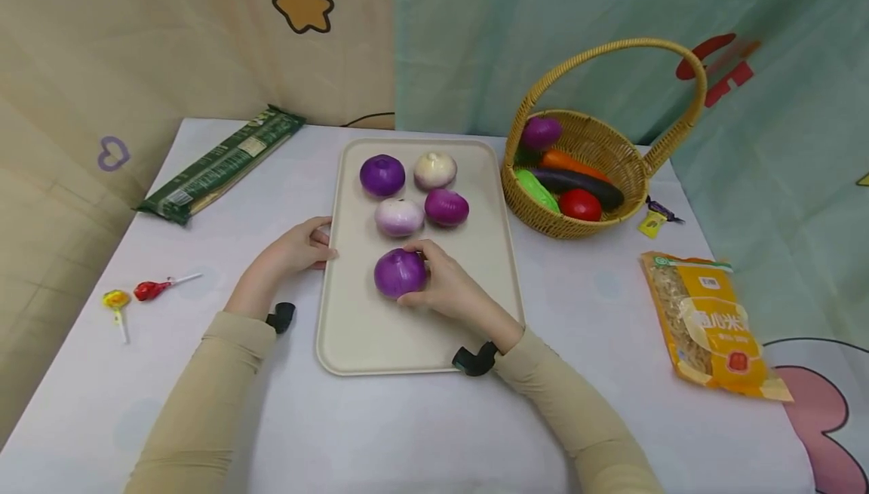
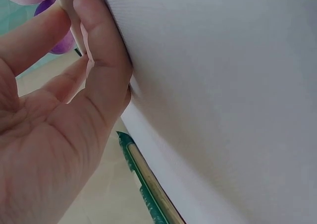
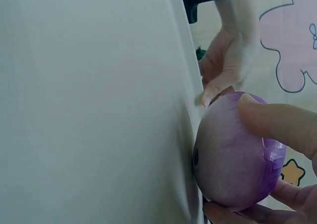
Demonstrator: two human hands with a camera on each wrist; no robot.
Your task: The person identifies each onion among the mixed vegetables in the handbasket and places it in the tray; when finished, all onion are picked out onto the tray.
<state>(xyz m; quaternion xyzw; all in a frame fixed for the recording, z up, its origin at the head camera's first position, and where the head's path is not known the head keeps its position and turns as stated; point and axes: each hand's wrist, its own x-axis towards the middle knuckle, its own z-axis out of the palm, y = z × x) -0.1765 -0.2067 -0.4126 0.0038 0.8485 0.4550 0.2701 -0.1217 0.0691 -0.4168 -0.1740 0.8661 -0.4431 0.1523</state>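
A beige tray (image 1: 360, 335) lies on the white table. My left hand (image 1: 302, 247) pinches its left edge, the thumb on the rim and the fingers bent at the underside in the left wrist view. My right hand (image 1: 448, 286) grips a purple onion (image 1: 397, 274) low over the near half of the tray, thumb on one side and fingers on the other. The right wrist view shows this onion (image 3: 233, 154) close against the tray surface. Farther up the tray sit a dark purple onion (image 1: 382, 176), a whitish onion (image 1: 435, 170), a pale pink onion (image 1: 399, 218) and a magenta onion (image 1: 446, 207).
Right of the tray stands a tall-handled wicker basket (image 1: 543, 221) holding toy-like vegetables. Beside it are small wrapped candies (image 1: 653, 222) and a yellow food bag (image 1: 720, 328). At left lie a green noodle-type packet (image 1: 224, 166) and two lollipops, one red (image 1: 151, 289), one yellow (image 1: 116, 299).
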